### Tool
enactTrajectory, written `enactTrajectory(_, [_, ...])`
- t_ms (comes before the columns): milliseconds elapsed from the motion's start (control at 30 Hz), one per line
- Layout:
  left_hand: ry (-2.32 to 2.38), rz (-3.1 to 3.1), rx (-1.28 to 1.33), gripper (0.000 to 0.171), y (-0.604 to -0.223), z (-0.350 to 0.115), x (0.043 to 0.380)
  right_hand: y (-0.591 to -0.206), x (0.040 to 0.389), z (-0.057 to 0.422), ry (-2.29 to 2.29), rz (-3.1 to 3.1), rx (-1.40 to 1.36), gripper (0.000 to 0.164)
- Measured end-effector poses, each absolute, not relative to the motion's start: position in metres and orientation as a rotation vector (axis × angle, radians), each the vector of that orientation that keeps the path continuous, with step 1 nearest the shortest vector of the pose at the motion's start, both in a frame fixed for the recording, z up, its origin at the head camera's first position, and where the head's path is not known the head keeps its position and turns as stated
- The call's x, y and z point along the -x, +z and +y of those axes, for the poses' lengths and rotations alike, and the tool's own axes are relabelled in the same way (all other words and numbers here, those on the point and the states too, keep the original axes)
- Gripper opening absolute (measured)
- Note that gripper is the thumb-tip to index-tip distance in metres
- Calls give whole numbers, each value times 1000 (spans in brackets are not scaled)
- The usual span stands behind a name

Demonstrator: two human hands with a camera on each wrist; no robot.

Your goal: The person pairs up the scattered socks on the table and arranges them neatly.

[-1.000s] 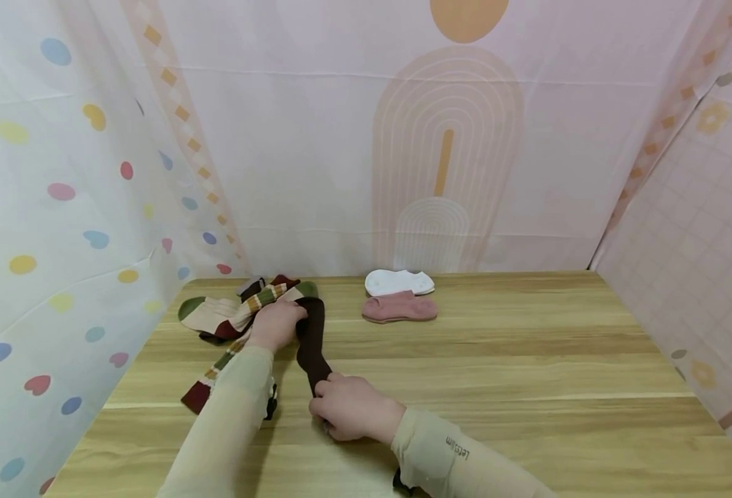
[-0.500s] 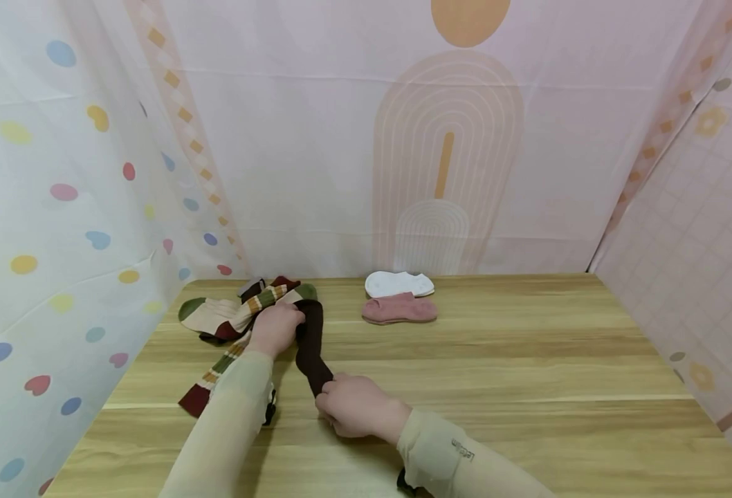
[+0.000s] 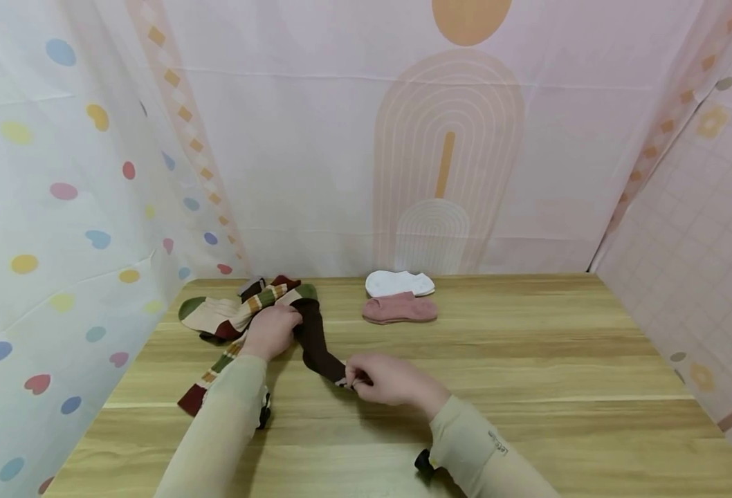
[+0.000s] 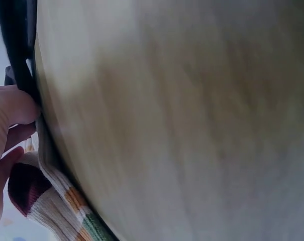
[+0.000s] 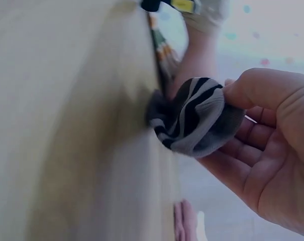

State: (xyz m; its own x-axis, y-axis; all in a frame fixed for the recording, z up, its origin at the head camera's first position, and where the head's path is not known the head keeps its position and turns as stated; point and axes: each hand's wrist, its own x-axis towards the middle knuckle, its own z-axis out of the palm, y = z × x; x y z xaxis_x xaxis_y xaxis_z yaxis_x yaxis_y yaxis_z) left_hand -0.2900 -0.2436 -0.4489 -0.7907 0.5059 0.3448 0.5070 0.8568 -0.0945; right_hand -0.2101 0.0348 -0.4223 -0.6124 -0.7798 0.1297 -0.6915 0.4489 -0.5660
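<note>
A long dark brown sock (image 3: 316,342) stretches between the two hands over the wooden table (image 3: 528,360). My left hand (image 3: 272,332) pinches its far end, beside a pile of socks; in the left wrist view the thumb (image 4: 21,106) meets dark fabric. With thumb and fingers, my right hand (image 3: 391,379) pinches the near end. Grey and black stripes show on this bunched sock end (image 5: 199,120) in the right wrist view. Cream socks with green, maroon and mustard parts (image 3: 210,315) lie in the pile, partly hidden by my left hand.
Folded pink socks (image 3: 400,308) lie just in front of folded white socks (image 3: 397,283) at the table's back middle. A maroon striped cuff (image 3: 194,398) sticks out toward the front left. Patterned cloth walls (image 3: 304,159) stand at the back and both sides.
My right hand has moved right and slightly away from me, swinging the sock's near end to the right and baring its grey edge. My left hand has shifted slightly left.
</note>
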Motion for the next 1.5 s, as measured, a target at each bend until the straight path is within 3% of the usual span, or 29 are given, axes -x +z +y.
enactTrajectory(667, [-452, -2797, 604, 15, -436, -252, 287, -400, 234, 88, -1524, 2659, 1310, 20])
enactTrajectory(967, [-769, -2699, 592, 12, -403, -243, 279, -379, 227, 119, -1625, 2712, 946, 13])
enactTrajectory(1500, [-1165, -2600, 537, 8, -373, -202, 255, -385, 230, 164, -1636, 2765, 701, 12])
